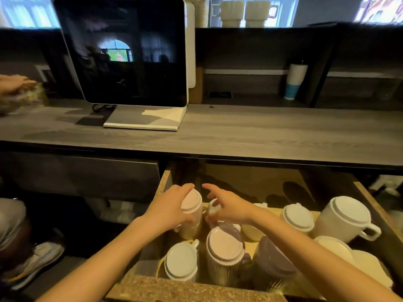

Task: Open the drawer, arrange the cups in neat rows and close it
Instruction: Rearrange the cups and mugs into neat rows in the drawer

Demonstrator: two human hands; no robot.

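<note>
**Ribbed cup gripped in open drawer**

The fingers of the left hand are curled round an upturned ribbed cup at the left of the drawer. The right hand is held just beside it, fingers spread and released. More upturned cups and a large white mug are seen across the drawer.

Hands at ribbed cup in open drawer
</note>
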